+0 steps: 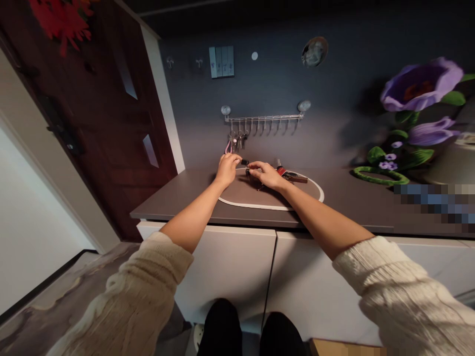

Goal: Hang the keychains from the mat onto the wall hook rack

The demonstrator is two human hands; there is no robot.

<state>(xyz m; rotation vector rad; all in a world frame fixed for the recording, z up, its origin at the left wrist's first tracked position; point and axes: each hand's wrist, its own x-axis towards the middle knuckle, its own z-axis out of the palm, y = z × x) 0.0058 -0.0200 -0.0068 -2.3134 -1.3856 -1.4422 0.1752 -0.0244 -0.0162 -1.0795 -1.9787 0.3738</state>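
Observation:
My left hand (227, 168) is closed in a pinch on a small black key fob (245, 162). Close to its right, my right hand (267, 174) has its fingertips pinched at small dark, metallic parts that look like keys (248, 171); its fingers partly hide them. Both hands are above an oval tray (267, 206) with a white rim. Behind the right hand, a red item (281, 171) and a brown, bar-shaped item (299, 179) lie in the tray. Other keys (240, 139) and a pink strap (228, 147) hang from the leftmost hooks behind my left hand.
A clear hook rail (265, 118) is fixed to the dark wall by two suction cups. Purple artificial flowers (421, 91) and a lamp-like beige object (451, 160) stand on the right of the counter (345, 212). A dark red door (122, 123) is at left.

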